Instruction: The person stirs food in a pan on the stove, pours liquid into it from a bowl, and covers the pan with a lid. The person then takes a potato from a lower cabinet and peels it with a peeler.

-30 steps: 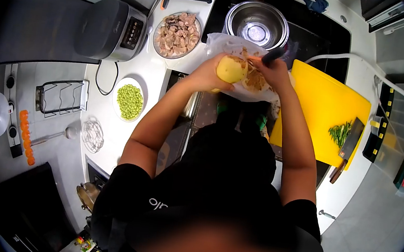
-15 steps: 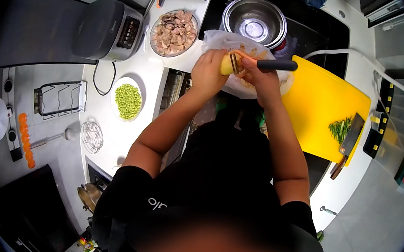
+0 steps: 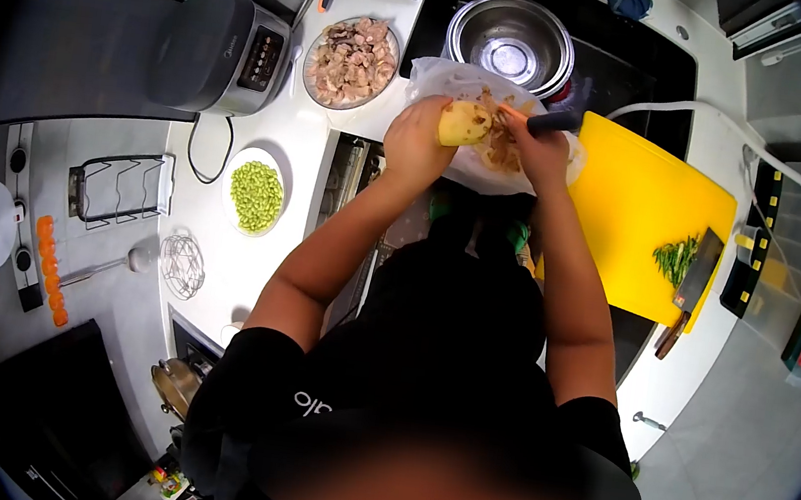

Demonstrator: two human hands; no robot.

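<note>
My left hand [image 3: 418, 142] is closed around a mostly peeled potato [image 3: 464, 125], yellow with some brown spots at its right end. In my right hand [image 3: 540, 155] is a peeler [image 3: 552, 122] with a dark handle and an orange part; its blade is hard to make out, and it sits just right of the potato. Below both hands lies a white plastic bag [image 3: 432, 76] with brown peelings [image 3: 500, 152] on it.
A metal bowl [image 3: 553, 81] stands behind the bag. To the right is a yellow cutting board [image 3: 616, 207] with chopped greens [image 3: 674, 260] and a cleaver [image 3: 698, 272]. On the left are a plate of raw meat pieces [image 3: 352, 62], a bowl of green beans [image 3: 255, 196] and a grey appliance [image 3: 215, 52].
The peeler has come off the potato and shifted right and slightly down with my right hand. My left hand has turned the potato, so its spotted end shows.
</note>
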